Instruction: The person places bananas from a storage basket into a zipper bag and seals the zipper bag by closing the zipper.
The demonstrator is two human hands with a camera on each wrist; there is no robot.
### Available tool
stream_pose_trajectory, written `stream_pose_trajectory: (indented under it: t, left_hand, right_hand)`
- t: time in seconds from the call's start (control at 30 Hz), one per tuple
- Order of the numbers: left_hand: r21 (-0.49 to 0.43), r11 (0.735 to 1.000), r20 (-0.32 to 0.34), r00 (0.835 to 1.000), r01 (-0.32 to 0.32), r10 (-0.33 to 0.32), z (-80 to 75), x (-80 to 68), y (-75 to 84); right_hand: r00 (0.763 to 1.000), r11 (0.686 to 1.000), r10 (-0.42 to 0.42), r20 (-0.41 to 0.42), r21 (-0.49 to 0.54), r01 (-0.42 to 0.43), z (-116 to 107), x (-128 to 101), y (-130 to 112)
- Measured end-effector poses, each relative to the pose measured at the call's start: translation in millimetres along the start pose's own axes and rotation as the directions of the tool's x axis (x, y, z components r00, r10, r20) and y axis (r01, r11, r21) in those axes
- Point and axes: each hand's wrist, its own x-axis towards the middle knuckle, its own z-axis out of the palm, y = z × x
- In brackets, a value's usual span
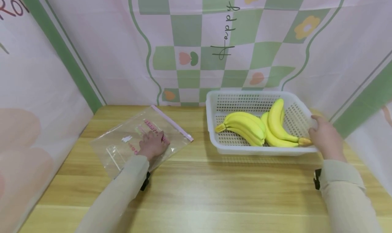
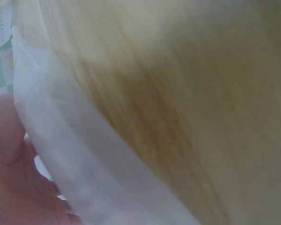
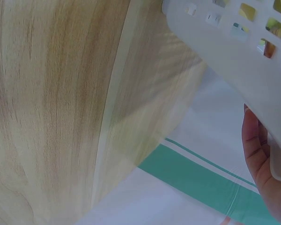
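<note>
On the left of the table lies a clear zip bag (image 1: 122, 141) with a lilac slider strip and pink printed letters. My left hand (image 1: 153, 145) rests on it, fingers touching the plastic; in the left wrist view the bag's near edge (image 2: 93, 154) stands up beside the palm. My right hand (image 1: 327, 137) grips the right end of a white perforated basket (image 1: 260, 150), fingers (image 3: 255, 145) curled at its rim. Inside the basket are two bunches of bananas, one lying left (image 1: 245, 124) and one right (image 1: 277, 120). The basket's underside appears raised off the wood.
The wooden table (image 1: 196, 199) runs back to a printed cloth (image 1: 186, 28) with green checks, which hangs right behind the basket. More cloth hangs along the left and right sides of the table.
</note>
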Motion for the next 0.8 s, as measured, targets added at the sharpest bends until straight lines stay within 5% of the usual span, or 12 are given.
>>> stream_pose_trajectory:
  t: [0.27, 0.5, 0.8]
  left_hand:
    - [-0.033, 0.999, -0.039, 0.999, -0.027, 0.025, -3.1, -3.2, 2.1]
    - [-0.048, 0.998, -0.104, 0.993, 0.043, -0.048, -6.3, 1.1, -3.8]
    - [-0.043, 0.999, -0.04, 0.999, 0.025, -0.027, -8.7, 0.8, -10.3]
  right_hand:
    - [1.0, 1.0, 0.013, 0.021, 0.025, -0.013, -2, -1, 0]
    - [0.999, 1.0, 0.022, 0.029, 0.02, -0.022, -1, -1, -2]
    - [1.0, 1.0, 0.018, 0.021, 0.013, -0.019, -2, -2, -4]
